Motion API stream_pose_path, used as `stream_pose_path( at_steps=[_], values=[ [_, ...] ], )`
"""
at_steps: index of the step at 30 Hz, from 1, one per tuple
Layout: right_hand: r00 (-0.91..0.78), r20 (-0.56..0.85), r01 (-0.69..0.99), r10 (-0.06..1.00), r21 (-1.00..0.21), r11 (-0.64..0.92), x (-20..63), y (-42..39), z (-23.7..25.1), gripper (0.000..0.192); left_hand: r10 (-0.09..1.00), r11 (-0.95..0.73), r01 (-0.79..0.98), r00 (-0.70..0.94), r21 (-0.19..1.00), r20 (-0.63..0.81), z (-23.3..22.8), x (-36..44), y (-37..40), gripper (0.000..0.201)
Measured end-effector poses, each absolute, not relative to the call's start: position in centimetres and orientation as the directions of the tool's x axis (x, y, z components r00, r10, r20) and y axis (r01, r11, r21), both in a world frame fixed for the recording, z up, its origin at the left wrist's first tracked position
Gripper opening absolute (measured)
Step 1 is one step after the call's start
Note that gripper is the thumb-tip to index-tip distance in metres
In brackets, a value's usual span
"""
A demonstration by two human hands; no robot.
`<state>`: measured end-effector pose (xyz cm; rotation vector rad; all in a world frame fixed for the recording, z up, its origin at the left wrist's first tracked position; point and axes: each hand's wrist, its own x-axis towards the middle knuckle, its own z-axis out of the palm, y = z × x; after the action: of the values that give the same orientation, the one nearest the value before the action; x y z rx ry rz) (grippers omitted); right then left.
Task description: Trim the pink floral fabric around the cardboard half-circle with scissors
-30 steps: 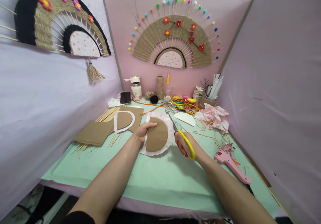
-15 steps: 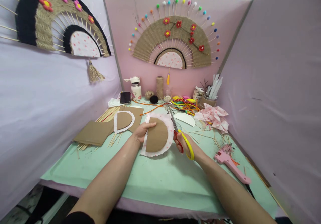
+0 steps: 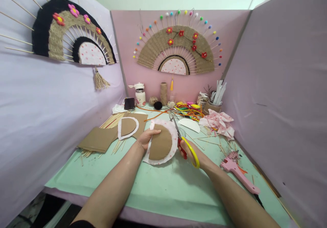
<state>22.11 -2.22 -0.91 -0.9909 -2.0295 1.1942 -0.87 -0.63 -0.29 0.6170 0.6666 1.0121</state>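
Note:
My left hand (image 3: 147, 138) grips a half-round cardboard piece (image 3: 160, 144) by its straight side, thumb on top. Under the cardboard lies pink-spotted white fabric (image 3: 173, 145), which sticks out as a border all round. In my right hand (image 3: 186, 149) is a pair of scissors (image 3: 191, 149) with one yellow and one red handle. Their blades point up and away, beside the upper right edge of the fabric; I cannot tell whether they touch it. A similar cardboard half-round with a white border (image 3: 128, 128) lies to the left.
Flat cardboard (image 3: 95, 139) and thin sticks lie at left. On the right are a pink glue gun (image 3: 238, 173), crumpled spotted fabric (image 3: 218, 123) and a white half-disc (image 3: 189, 125). A bottle (image 3: 140, 96), twine spool (image 3: 163, 94) and coloured pipe cleaners (image 3: 187, 109) stand or lie at the back.
The view has tilted up slightly, so everything sits lower in the picture. Both hands keep their holds, with the scissors still beside the fabric's edge.

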Motion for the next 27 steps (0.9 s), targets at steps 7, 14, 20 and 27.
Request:
stream_pose_path(
  at_steps=[7,14,20,27],
  values=[
    [-0.546,0.052,0.240,0.836,-0.946,0.216,21.72,-2.70,-0.08,0.064,0.895,0.392,-0.547,0.412,0.740,-0.170,-0.32,-1.03,-0.67,0.023],
    [-0.490,-0.022,0.298,0.872,-0.944,0.143,21.69,-2.75,-0.27,0.066,0.894,0.391,-0.557,0.419,0.733,-0.158,-0.51,-1.14,-0.58,0.023],
    [-0.453,-0.089,0.301,0.887,-0.952,0.058,21.48,-2.97,0.13,0.057,0.906,0.378,-0.556,0.388,0.740,-0.171,-0.67,-1.19,-0.45,0.025],
    [-0.457,-0.106,0.316,0.883,-0.948,0.049,21.37,-2.91,-0.16,0.049,0.898,0.390,-0.544,0.401,0.743,-0.178,-0.65,-1.30,-0.45,0.026]
  ],
)
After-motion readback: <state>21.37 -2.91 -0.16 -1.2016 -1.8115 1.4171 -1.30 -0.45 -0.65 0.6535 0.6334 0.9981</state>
